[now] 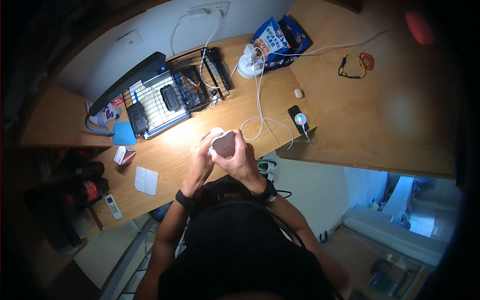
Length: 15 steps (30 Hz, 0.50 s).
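Just above the near edge of the wooden desk [175, 167], I hold a small rounded object [224, 144] with a flat grey-brown face and a white rim; its kind I cannot tell. My right hand [244, 161] grips its right side, thumb along the lower face and fingers around the edge. On the other side, my left hand [200, 157] closes on it, fingers bent against the white part. A white rounded piece [216, 131] shows at the left fingertips; whether it belongs to the same object is unclear. Both wrists wear dark bands.
A black wire rack [170, 117] with dark items stands behind, beside a desk lamp [125, 133]. To its right are a white power strip tower [250, 66], cables and a blue snack bag [272, 40]. A phone [294, 112], folded white cloth [146, 180], small box [124, 155] and remote [113, 206] lie around.
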Each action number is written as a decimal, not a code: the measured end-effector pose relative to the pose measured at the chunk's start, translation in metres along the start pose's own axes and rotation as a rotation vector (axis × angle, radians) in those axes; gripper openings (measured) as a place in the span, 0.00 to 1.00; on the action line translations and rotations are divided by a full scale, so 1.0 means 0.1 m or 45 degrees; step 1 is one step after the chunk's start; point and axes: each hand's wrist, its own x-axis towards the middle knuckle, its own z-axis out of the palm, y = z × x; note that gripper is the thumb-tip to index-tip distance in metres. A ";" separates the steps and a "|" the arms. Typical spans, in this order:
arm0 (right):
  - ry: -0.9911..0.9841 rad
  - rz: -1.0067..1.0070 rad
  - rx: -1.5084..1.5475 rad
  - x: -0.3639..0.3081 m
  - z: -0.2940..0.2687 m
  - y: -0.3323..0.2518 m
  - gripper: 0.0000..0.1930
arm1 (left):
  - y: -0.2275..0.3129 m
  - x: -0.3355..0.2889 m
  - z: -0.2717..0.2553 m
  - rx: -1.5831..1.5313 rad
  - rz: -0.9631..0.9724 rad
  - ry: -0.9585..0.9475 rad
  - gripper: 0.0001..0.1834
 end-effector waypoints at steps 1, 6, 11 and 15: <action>0.038 -0.074 0.052 0.10 0.05 0.04 0.25 | -0.04 0.05 -0.01 -0.002 0.066 0.029 0.24; 0.104 -0.040 0.216 0.61 0.24 0.44 0.24 | -0.23 -0.10 -0.07 0.063 -0.212 0.116 0.36; 0.152 -0.002 0.518 1.28 0.40 0.76 0.20 | -0.70 -0.63 -0.28 0.321 -0.307 -0.203 0.35; 0.249 -0.169 0.094 1.81 0.48 1.16 0.25 | -0.96 -1.06 -0.42 0.508 -0.311 -0.437 0.32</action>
